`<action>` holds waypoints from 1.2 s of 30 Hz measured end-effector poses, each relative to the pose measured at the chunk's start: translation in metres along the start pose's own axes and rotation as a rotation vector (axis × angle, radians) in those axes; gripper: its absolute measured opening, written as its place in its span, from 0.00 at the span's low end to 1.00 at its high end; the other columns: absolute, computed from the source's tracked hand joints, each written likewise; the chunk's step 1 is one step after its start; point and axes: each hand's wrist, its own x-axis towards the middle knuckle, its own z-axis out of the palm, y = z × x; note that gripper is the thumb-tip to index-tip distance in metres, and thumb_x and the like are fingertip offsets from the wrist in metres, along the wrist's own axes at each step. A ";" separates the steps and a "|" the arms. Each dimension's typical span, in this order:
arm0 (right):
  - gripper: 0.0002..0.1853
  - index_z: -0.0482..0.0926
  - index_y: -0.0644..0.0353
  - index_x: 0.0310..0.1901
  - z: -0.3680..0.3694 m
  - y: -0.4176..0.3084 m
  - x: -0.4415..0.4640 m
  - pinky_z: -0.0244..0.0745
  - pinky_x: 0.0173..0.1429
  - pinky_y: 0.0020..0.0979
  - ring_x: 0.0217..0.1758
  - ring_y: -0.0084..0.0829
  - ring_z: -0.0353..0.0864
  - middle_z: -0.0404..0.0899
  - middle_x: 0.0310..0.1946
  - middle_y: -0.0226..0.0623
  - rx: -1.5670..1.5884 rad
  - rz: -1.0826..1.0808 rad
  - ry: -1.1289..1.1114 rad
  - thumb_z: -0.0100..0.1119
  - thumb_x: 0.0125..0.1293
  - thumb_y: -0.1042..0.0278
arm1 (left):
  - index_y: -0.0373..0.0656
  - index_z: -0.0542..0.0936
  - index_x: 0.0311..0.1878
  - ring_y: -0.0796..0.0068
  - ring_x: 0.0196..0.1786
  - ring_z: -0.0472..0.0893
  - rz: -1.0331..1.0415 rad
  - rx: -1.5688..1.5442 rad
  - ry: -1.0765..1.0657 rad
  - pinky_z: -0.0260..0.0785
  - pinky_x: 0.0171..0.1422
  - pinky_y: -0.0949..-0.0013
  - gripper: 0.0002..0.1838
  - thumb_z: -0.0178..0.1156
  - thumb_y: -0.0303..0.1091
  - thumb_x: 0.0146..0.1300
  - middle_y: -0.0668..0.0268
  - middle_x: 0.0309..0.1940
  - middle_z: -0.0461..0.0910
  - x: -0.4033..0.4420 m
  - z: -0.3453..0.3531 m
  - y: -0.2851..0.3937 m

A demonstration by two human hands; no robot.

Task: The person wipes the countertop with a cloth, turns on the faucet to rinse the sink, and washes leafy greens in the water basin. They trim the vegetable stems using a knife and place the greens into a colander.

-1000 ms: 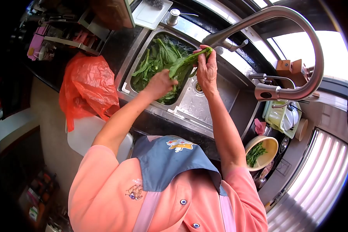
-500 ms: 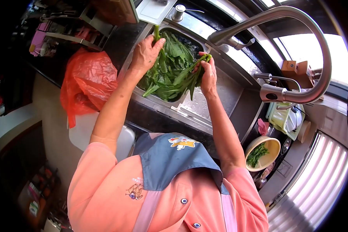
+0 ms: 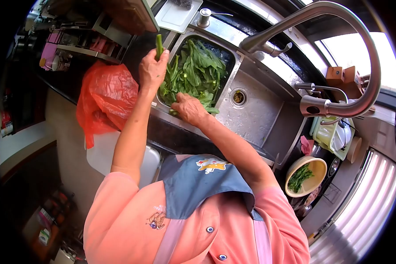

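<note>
Leafy greens [image 3: 198,68] fill the metal basin in the left part of the sink. My left hand [image 3: 153,70], at the basin's left edge, is closed round a green stalk [image 3: 159,45] whose cut end points up. My right hand [image 3: 190,109] reaches across to the basin's near side, over the greens, with its fingers curled down among stems. What its fingertips hold, if anything, is hidden.
The bare sink bowl [image 3: 251,112] has a drain [image 3: 238,97]. A tall faucet [image 3: 365,57] arches at the right. A red plastic bag [image 3: 108,97] lies at the left. A cream bowl [image 3: 319,169] with greens and a dish rack [image 3: 332,136] stand at the right.
My right hand has left the bunch it held at the basin's right edge and moved left and nearer, down to the greens. My left hand has moved slightly left and down with a stalk.
</note>
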 end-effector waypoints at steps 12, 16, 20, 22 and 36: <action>0.18 0.79 0.63 0.54 -0.099 0.064 0.037 0.79 0.39 0.39 0.33 0.39 0.88 0.86 0.36 0.51 0.803 0.781 0.572 0.62 0.73 0.57 | 0.32 0.81 0.48 0.42 0.50 0.81 0.134 0.159 -0.051 0.74 0.55 0.49 0.19 0.64 0.41 0.67 0.44 0.48 0.82 -0.041 0.061 -0.018; 0.26 0.79 0.65 0.55 -0.067 0.116 0.063 0.78 0.55 0.52 0.50 0.62 0.85 0.85 0.46 0.61 0.266 0.782 0.473 0.67 0.67 0.50 | 0.28 0.76 0.56 0.45 0.53 0.82 -0.004 0.539 -0.236 0.76 0.59 0.51 0.28 0.65 0.46 0.67 0.43 0.49 0.81 -0.055 0.078 -0.019; 0.28 0.80 0.65 0.52 -0.049 0.143 0.072 0.80 0.57 0.51 0.50 0.59 0.86 0.86 0.44 0.60 0.123 0.936 0.068 0.63 0.68 0.44 | 0.31 0.76 0.53 0.45 0.50 0.85 -0.216 0.607 -0.425 0.79 0.55 0.51 0.27 0.64 0.50 0.68 0.45 0.45 0.85 -0.046 0.099 -0.055; 0.27 0.82 0.66 0.50 -0.034 0.143 0.066 0.81 0.57 0.50 0.50 0.58 0.86 0.86 0.45 0.60 0.104 0.962 -0.008 0.62 0.68 0.45 | 0.34 0.77 0.51 0.44 0.49 0.86 -0.213 0.559 -0.333 0.80 0.53 0.51 0.24 0.63 0.49 0.69 0.46 0.43 0.86 -0.046 0.113 -0.083; 0.14 0.85 0.60 0.46 -0.076 0.081 0.011 0.76 0.41 0.34 0.32 0.29 0.82 0.85 0.30 0.38 0.701 0.858 0.468 0.65 0.68 0.59 | 0.39 0.86 0.34 0.64 0.27 0.84 -0.296 -0.070 0.016 0.73 0.36 0.60 0.18 0.74 0.46 0.55 0.59 0.23 0.84 -0.071 0.053 -0.012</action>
